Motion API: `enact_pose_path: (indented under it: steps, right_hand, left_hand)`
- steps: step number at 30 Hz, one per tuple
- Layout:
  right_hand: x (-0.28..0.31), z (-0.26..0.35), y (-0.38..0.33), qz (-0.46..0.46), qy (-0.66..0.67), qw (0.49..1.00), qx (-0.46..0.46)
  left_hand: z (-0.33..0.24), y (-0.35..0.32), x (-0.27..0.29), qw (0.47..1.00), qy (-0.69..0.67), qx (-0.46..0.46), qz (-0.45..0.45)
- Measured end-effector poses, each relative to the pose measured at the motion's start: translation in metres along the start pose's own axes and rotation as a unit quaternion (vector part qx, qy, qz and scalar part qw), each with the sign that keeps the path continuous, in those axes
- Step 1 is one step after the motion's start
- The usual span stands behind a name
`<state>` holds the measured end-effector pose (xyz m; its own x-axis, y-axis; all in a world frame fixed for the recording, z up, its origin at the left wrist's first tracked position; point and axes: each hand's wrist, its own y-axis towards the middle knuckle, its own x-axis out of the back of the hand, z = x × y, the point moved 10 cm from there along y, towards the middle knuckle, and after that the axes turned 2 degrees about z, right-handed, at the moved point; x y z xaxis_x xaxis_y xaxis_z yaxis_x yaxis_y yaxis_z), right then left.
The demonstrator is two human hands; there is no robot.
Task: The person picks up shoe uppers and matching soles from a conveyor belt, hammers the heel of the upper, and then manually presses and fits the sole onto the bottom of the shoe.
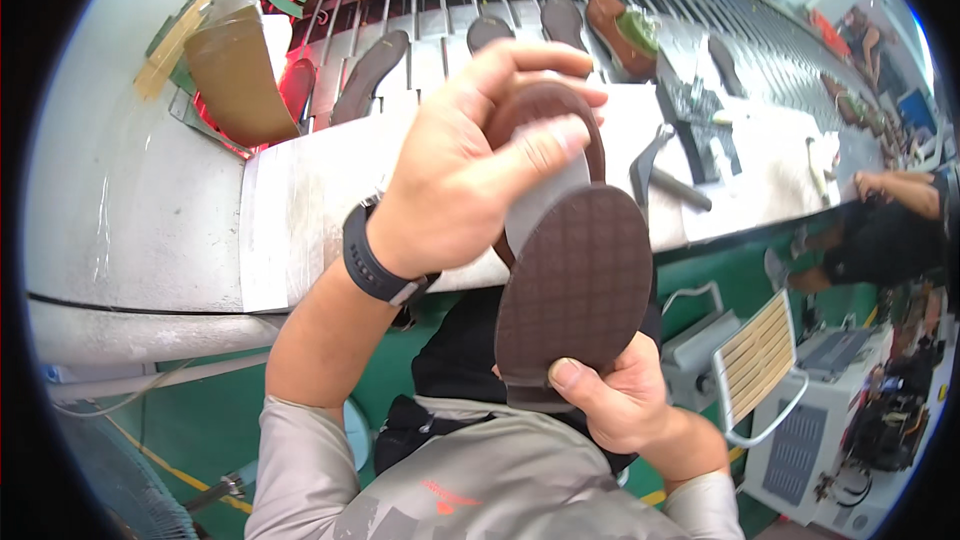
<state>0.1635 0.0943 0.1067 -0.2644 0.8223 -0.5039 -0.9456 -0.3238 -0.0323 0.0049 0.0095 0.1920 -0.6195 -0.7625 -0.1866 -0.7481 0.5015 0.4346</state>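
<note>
A brown shoe sole (575, 285) with a diamond-grid tread is held sole-up in front of my chest. My left hand (470, 165), with a black watch on the wrist, wraps over the heel end and presses a grey band across the middle. My right hand (610, 400) grips the toe end from below, thumb on the tread.
Beyond my hands runs a slatted conveyor (440, 30) carrying several dark soles and shoes on lasts. A metal tool (650, 165) and a black fixture (700, 120) lie on the white bench. Another person (890, 220) sits at the right. A white machine (830, 410) stands lower right.
</note>
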Motion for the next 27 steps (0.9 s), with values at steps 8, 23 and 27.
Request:
enact_pose_path:
  steps: [8, 23, 27]
  right_hand:
    - [0.028, 0.021, 0.036, -0.049, -0.133, 0.974, 0.176]
    - [0.024, 0.032, 0.035, -0.033, -0.249, 0.950, 0.184]
    - [0.026, 0.030, 0.033, -0.039, -0.237, 0.954, 0.177]
  left_hand:
    - [0.004, -0.010, -0.012, 0.999, 0.007, -0.001, 0.044]
    - [-0.018, -0.024, -0.033, 0.987, 0.100, -0.002, 0.124]
    - [-0.018, -0.025, -0.035, 0.985, 0.112, -0.011, 0.132]
